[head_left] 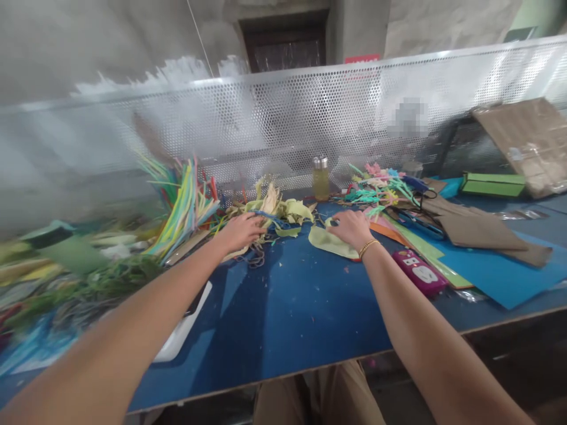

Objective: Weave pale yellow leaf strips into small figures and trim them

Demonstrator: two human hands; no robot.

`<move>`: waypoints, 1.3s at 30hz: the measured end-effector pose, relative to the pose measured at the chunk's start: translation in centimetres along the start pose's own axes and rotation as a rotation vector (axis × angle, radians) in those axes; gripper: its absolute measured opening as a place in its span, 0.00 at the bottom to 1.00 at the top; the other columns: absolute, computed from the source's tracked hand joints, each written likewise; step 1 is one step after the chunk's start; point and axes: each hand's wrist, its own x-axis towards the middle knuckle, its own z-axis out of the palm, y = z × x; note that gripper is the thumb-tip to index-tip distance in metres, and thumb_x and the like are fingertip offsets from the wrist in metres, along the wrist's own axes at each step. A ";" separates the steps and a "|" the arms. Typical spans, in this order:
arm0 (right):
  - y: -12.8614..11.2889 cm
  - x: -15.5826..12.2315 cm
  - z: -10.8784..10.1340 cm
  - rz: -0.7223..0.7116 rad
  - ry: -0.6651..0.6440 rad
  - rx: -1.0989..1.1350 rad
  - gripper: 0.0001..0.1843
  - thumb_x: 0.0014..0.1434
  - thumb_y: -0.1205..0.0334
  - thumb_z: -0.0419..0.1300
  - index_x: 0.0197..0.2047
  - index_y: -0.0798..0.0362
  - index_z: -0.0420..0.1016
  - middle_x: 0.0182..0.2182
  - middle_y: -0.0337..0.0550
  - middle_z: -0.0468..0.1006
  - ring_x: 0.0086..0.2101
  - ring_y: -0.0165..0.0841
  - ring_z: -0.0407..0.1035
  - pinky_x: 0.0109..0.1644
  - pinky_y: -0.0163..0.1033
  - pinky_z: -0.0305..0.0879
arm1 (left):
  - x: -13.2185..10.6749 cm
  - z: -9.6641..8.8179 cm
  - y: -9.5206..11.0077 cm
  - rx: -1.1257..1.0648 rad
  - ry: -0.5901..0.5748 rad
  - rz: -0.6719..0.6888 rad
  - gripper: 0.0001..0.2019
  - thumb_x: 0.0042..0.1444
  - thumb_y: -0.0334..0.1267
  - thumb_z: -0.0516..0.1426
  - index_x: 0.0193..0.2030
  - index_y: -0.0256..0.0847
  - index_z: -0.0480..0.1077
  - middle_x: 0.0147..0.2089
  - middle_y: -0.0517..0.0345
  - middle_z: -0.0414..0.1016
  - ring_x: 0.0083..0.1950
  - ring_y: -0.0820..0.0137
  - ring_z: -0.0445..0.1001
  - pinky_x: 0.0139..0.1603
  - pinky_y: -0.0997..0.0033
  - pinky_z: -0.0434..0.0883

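My left hand (241, 230) reaches across the blue table (287, 319) and rests on a heap of pale yellow-green paper scraps (277, 211); its fingers curl down into the heap. My right hand (352, 227) lies palm down on a pale green cut paper piece (325, 241), fingers bent, fingertips near a dark tool I cannot make out. A gold bracelet sits on my right wrist.
A bundle of coloured strips (186, 203) stands at the left. A small yellow bottle (321, 177) is at the back, by a perforated metal screen (310, 112). Coloured cutouts (376, 186), brown card sheets (478, 227), a green box (491, 184) and a pink case (419, 271) lie to the right.
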 end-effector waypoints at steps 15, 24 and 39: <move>-0.7 0.0 -1.0 -0.060 0.226 0.210 0.10 0.58 0.60 0.52 0.36 0.53 0.73 0.36 0.50 0.78 0.38 0.39 0.69 0.41 0.41 0.60 | -2.5 1.8 4.1 0.402 -0.139 0.148 0.18 0.58 0.33 0.54 0.52 0.50 0.75 0.62 0.54 0.70 0.68 0.54 0.56 0.62 0.52 0.55; -0.5 0.9 0.7 0.070 0.360 0.505 0.11 0.58 0.56 0.54 0.38 0.53 0.71 0.35 0.48 0.77 0.36 0.37 0.69 0.41 0.40 0.62 | -2.3 -2.1 7.3 -0.039 0.305 -0.199 0.14 0.59 0.43 0.55 0.45 0.41 0.78 0.50 0.50 0.78 0.53 0.57 0.72 0.59 0.57 0.61; -7.3 -5.1 5.2 -0.038 -0.172 1.080 0.17 0.53 0.46 0.61 0.31 0.54 0.70 0.26 0.38 0.72 0.27 0.28 0.65 0.29 0.33 0.62 | -2.6 5.4 15.4 -1.106 0.494 -0.592 0.18 0.39 0.49 0.68 0.29 0.37 0.71 0.23 0.63 0.68 0.22 0.76 0.61 0.24 0.75 0.56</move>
